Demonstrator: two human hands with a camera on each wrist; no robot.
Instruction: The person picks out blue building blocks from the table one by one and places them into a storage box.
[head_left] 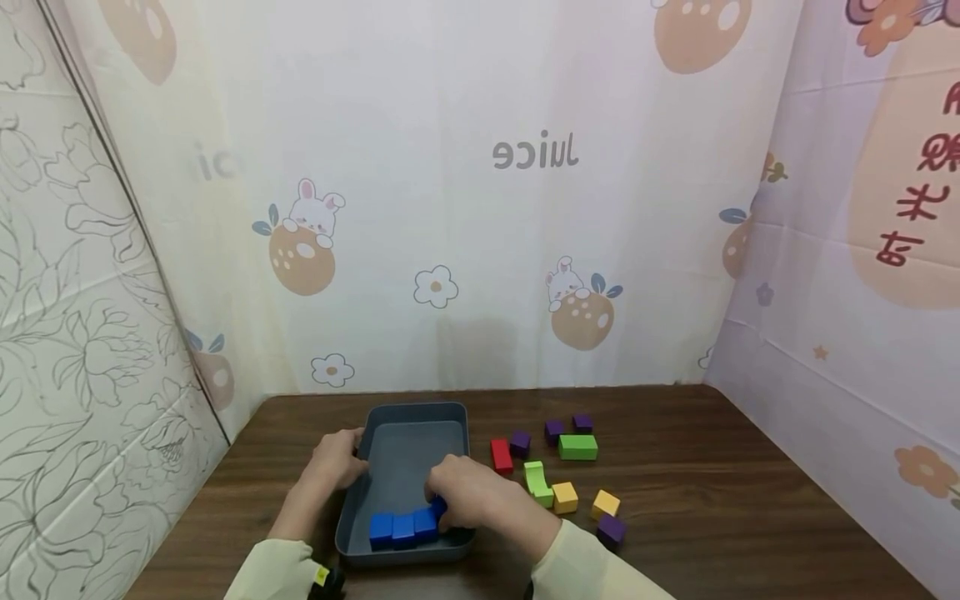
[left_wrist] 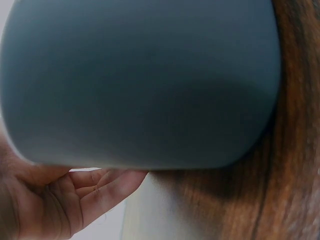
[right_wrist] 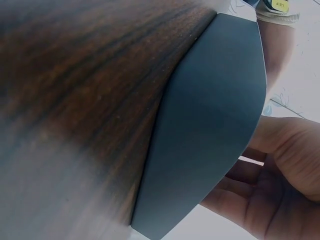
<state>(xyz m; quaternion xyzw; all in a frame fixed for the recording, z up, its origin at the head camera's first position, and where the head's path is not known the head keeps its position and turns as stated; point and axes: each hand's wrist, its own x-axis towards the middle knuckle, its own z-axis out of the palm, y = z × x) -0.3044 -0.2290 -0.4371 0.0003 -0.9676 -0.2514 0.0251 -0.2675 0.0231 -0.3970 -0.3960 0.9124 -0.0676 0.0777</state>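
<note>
A grey tray (head_left: 416, 417) lies on the table with a row of blue blocks (head_left: 403, 529) along its near end. My right hand (head_left: 468, 496) reaches over the tray's right wall and pinches a darker-looking blue block (head_left: 439, 505) at the right end of that row; the fingers partly hide it. At the tray's left side, my left hand (head_left: 337, 460) touches the wall with thumb and fingers spread apart along it. The left wrist view shows its fingers (left_wrist: 112, 192) fairly straight beside the rim. In the right wrist view, the tray wall (right_wrist: 207, 115) hides the right fingertips.
Right of the tray, on the wooden table (head_left: 697, 500), lie a red block (head_left: 501, 456), several purple blocks (head_left: 611, 530), yellow blocks (head_left: 565, 497), a green block (head_left: 577, 447) and a curved green block (head_left: 536, 483). Printed curtains (head_left: 450, 208) stand behind and at both sides.
</note>
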